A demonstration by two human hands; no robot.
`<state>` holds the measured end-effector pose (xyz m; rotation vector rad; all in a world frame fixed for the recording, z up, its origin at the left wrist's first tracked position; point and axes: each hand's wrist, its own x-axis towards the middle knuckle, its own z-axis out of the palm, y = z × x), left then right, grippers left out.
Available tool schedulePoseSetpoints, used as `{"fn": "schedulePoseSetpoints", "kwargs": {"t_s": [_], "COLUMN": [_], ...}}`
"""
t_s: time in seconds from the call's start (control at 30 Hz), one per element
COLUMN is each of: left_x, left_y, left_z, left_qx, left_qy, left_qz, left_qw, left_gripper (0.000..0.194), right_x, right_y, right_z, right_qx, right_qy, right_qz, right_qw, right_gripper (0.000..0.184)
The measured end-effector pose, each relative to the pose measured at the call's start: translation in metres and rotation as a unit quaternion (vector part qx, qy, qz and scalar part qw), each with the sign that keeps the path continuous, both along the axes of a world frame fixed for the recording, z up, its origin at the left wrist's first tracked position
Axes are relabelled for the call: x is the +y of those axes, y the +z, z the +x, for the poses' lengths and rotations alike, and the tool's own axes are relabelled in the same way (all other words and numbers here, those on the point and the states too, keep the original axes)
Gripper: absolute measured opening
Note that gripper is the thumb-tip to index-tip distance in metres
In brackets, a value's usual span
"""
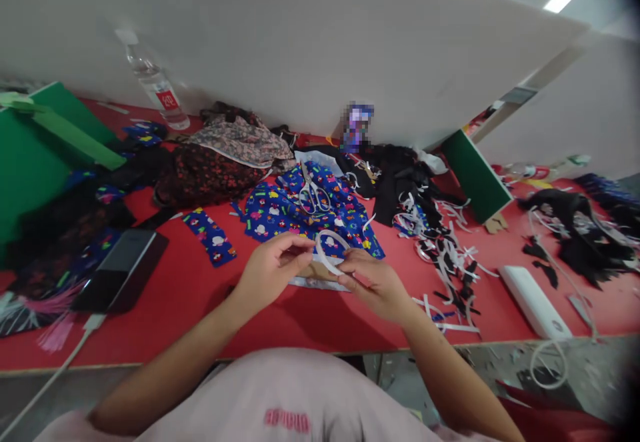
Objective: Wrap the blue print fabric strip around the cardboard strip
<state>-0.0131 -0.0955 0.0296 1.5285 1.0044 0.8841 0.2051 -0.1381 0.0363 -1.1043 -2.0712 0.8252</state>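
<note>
Between my two hands a narrow white band, perhaps elastic, curves in a loop (pixel 327 266). My left hand (pixel 275 269) is closed, pinching the band's left side between thumb and fingers. On the other side my right hand (pixel 376 283) also pinches it, fingers closed. Under and beyond the hands lies blue printed fabric (pixel 270 212) with a colourful cartoon pattern. A pair of scissors (pixel 313 197) rests on that fabric, handles towards me. Just below the band is a brown piece (pixel 317 271) whose kind I cannot make out.
Scraps and white strips (pixel 447 262) litter the right. A white power bank (pixel 535 302) lies near the front edge; a dark phone-like device (pixel 123 272) with a cable is left. Dark floral fabric (pixel 210 169), a water bottle (pixel 157 89) and green dividers (pixel 475 175) stand behind.
</note>
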Motion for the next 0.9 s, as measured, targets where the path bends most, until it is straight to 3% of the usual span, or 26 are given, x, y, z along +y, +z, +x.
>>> {"fn": "schedulePoseSetpoints", "kwargs": {"t_s": [0.1,0.33,0.47,0.53,0.6,0.7,0.77,0.9], "left_x": [-0.012,-0.025,-0.025,-0.024,-0.024,-0.025,-0.025,-0.026], "left_y": [0.001,0.000,-0.003,-0.001,0.004,0.009,0.010,0.003], "left_z": [0.003,0.007,0.004,0.002,-0.001,-0.002,-0.002,-0.003], "left_qx": [-0.010,0.008,-0.046,-0.019,0.040,0.094,0.097,0.006], "left_qy": [-0.004,-0.019,0.019,0.038,-0.002,-0.128,-0.136,-0.083], "left_qz": [0.004,0.031,0.020,0.071,0.155,0.224,0.198,0.038], "left_qw": [1.000,0.999,0.999,0.997,0.987,0.962,0.966,0.996], "left_gripper": [0.021,0.027,0.035,0.033,0.032,0.024,0.021,0.022], "right_x": [-0.006,-0.017,-0.021,-0.023,-0.025,-0.028,-0.029,-0.030], "right_y": [-0.005,-0.009,-0.012,-0.012,-0.011,-0.009,-0.007,-0.009], "right_z": [-0.005,-0.010,-0.011,-0.011,-0.011,-0.012,-0.011,-0.006], "right_qx": [0.005,0.080,0.145,0.148,0.144,0.141,0.142,0.183], "right_qy": [-0.029,-0.049,-0.025,-0.026,-0.028,-0.021,-0.006,0.004], "right_qz": [0.014,-0.104,-0.073,-0.062,-0.076,-0.108,-0.121,-0.119], "right_qw": [0.999,0.990,0.986,0.987,0.986,0.984,0.982,0.976], "right_gripper": [0.014,0.025,0.023,0.022,0.022,0.024,0.031,0.051]}}
